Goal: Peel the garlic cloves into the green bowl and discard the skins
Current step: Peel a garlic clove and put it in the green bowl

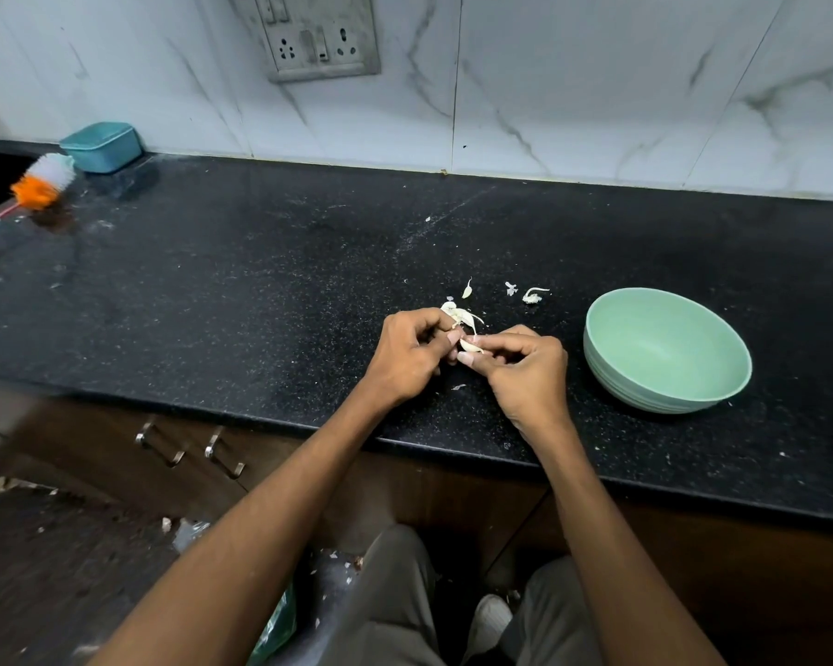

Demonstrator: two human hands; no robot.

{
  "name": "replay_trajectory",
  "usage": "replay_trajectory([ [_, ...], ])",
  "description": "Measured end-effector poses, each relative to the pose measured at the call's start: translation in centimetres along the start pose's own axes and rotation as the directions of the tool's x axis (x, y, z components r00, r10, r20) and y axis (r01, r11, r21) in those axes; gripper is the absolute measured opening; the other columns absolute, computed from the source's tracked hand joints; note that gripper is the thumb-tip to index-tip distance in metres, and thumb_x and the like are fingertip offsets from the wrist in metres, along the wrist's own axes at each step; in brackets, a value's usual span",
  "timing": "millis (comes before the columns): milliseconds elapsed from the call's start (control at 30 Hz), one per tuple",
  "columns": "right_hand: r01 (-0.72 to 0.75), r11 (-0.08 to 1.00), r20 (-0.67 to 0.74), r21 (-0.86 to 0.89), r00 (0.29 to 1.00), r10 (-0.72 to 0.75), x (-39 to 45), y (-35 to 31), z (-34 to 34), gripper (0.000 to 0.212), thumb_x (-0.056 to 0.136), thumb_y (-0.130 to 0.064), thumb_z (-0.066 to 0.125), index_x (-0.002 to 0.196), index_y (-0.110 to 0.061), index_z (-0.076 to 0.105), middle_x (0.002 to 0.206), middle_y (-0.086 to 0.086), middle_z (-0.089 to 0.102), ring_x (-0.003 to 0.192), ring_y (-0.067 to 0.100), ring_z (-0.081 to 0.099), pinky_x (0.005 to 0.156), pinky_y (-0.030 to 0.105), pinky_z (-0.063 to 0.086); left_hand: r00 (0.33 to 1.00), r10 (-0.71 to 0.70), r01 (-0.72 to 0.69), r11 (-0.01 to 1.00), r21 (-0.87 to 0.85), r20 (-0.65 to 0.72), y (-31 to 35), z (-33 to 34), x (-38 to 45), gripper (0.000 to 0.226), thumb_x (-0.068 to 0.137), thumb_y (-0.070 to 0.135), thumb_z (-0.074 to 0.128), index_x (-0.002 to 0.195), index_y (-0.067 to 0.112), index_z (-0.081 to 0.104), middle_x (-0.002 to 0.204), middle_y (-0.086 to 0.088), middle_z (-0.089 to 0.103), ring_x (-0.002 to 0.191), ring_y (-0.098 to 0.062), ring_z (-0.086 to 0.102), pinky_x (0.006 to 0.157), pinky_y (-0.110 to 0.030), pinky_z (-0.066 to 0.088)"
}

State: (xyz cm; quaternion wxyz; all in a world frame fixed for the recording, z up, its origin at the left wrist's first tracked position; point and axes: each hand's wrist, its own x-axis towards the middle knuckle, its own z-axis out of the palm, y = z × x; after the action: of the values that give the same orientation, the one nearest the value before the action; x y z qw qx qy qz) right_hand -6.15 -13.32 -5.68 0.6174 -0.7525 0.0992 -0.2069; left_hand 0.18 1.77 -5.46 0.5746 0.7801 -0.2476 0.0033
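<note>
A pale garlic clove (pixel 470 347) sits between my two hands just above the black counter. My left hand (pixel 412 360) pinches it from the left with curled fingers, and my right hand (pixel 520 372) pinches it from the right. More garlic and loose skin (pixel 459 313) lie just behind my fingers. Small bits of skin (pixel 532 295) are scattered further back. The green bowl (pixel 667 350) stands to the right of my hands and looks empty.
A teal box (pixel 102 146) sits at the back left by the wall. An orange and white brush (pixel 42 185) lies at the left edge. The counter's front edge (pixel 309 425) runs under my forearms, with cabinet handles (pixel 222 454) below.
</note>
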Motion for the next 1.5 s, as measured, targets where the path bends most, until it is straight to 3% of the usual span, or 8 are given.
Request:
replay_trajectory([
  [200, -0.01, 1.0, -0.036, -0.03, 0.999, 0.009, 0.02, -0.03, 0.03, 0.028, 0.065, -0.004, 0.095, 0.078, -0.023, 0.081, 0.081, -0.002, 0.073, 0.06, 0.005, 0.057, 0.06, 0.018, 0.05, 0.999, -0.046, 0.046, 0.997, -0.055, -0.014, -0.39, 0.2, 0.16, 0.013, 0.092, 0.007, 0.072, 0.079, 0.007, 0.07, 0.066, -0.008, 0.07, 0.054, -0.017, 0.059, 0.052, -0.036, 0.05],
  [333, -0.009, 0.998, -0.034, -0.059, 0.999, 0.007, -0.04, -0.21, -0.02, 0.024, 0.066, -0.005, 0.095, 0.08, -0.019, 0.081, 0.081, -0.001, 0.073, 0.057, 0.001, 0.055, 0.058, 0.014, 0.048, 0.999, -0.039, 0.039, 0.997, -0.066, -0.008, -0.45, 0.34, 0.25, 0.02, 0.085, 0.004, 0.079, 0.076, 0.019, 0.069, 0.07, -0.002, 0.069, 0.055, -0.007, 0.056, 0.053, -0.023, 0.048],
  [467, 0.005, 0.995, -0.005, -0.102, 1.0, -0.006, -0.09, -0.12, 0.04, 0.02, 0.069, -0.007, 0.093, 0.085, -0.013, 0.083, 0.081, 0.0, 0.072, 0.056, 0.0, 0.053, 0.055, 0.012, 0.045, 0.999, -0.048, 0.047, 0.995, -0.092, -0.007, -0.45, 0.35, 0.27, 0.019, 0.084, 0.001, 0.08, 0.076, 0.014, 0.068, 0.071, -0.001, 0.067, 0.055, -0.003, 0.054, 0.053, -0.017, 0.045],
  [667, 0.039, 0.989, 0.032, -0.143, 0.999, -0.035, -0.12, 0.16, 0.05, 0.016, 0.076, -0.008, 0.089, 0.089, -0.016, 0.082, 0.083, -0.006, 0.072, 0.061, 0.0, 0.056, 0.058, 0.01, 0.043, 1.0, -0.03, 0.028, 0.989, -0.146, -0.008, -0.85, 0.09, 0.36, 0.008, 0.082, 0.004, 0.076, 0.082, 0.003, 0.068, 0.077, -0.006, 0.069, 0.068, -0.018, 0.061, 0.063, -0.033, 0.052],
  [800, 0.035, 0.988, 0.012, -0.149, 0.999, -0.034, -0.03, 0.33, -0.01, 0.015, 0.076, -0.009, 0.09, 0.086, -0.016, 0.083, 0.081, -0.007, 0.073, 0.06, -0.001, 0.059, 0.06, 0.011, 0.046, 0.999, -0.044, 0.047, 0.986, -0.161, 0.018, -0.8, 0.21, 0.4, 0.008, 0.085, -0.002, 0.075, 0.086, 0.0, 0.068, 0.079, -0.007, 0.068, 0.069, -0.023, 0.062, 0.059, -0.027, 0.053],
  [1100, 0.078, 0.976, 0.039, -0.203, 0.997, -0.071, -0.24, 0.14, 0.04, 0.015, 0.077, -0.003, 0.087, 0.087, -0.013, 0.083, 0.081, -0.006, 0.071, 0.061, 0.001, 0.057, 0.059, 0.01, 0.044, 0.996, -0.092, 0.091, 0.982, -0.164, -0.001, -0.73, 0.35, 0.41, 0.011, 0.086, -0.003, 0.076, 0.082, 0.005, 0.069, 0.074, -0.009, 0.071, 0.063, -0.015, 0.066, 0.057, -0.023, 0.054],
  [1233, 0.067, 0.971, 0.011, -0.228, 0.998, -0.066, -0.27, -0.1, 0.05, 0.014, 0.078, -0.004, 0.086, 0.088, -0.012, 0.083, 0.081, -0.006, 0.074, 0.062, -0.003, 0.062, 0.06, 0.007, 0.046, 0.999, -0.052, 0.052, 0.985, -0.162, 0.005, -0.38, 0.3, 0.23, 0.012, 0.084, -0.006, 0.077, 0.087, 0.004, 0.071, 0.078, -0.004, 0.07, 0.058, 0.001, 0.059, 0.054, -0.013, 0.045],
  [1500, 0.085, 0.977, 0.009, -0.195, 0.996, -0.085, -0.15, 0.06, -0.14, 0.013, 0.076, -0.007, 0.088, 0.085, -0.015, 0.083, 0.079, -0.011, 0.074, 0.07, 0.002, 0.069, 0.064, 0.012, 0.049, 0.999, -0.053, 0.053, 0.986, -0.16, 0.005, -0.71, 0.35, 0.36, 0.015, 0.082, -0.002, 0.08, 0.085, 0.012, 0.074, 0.084, -0.015, 0.075, 0.071, -0.018, 0.064, 0.064, -0.025, 0.053],
])
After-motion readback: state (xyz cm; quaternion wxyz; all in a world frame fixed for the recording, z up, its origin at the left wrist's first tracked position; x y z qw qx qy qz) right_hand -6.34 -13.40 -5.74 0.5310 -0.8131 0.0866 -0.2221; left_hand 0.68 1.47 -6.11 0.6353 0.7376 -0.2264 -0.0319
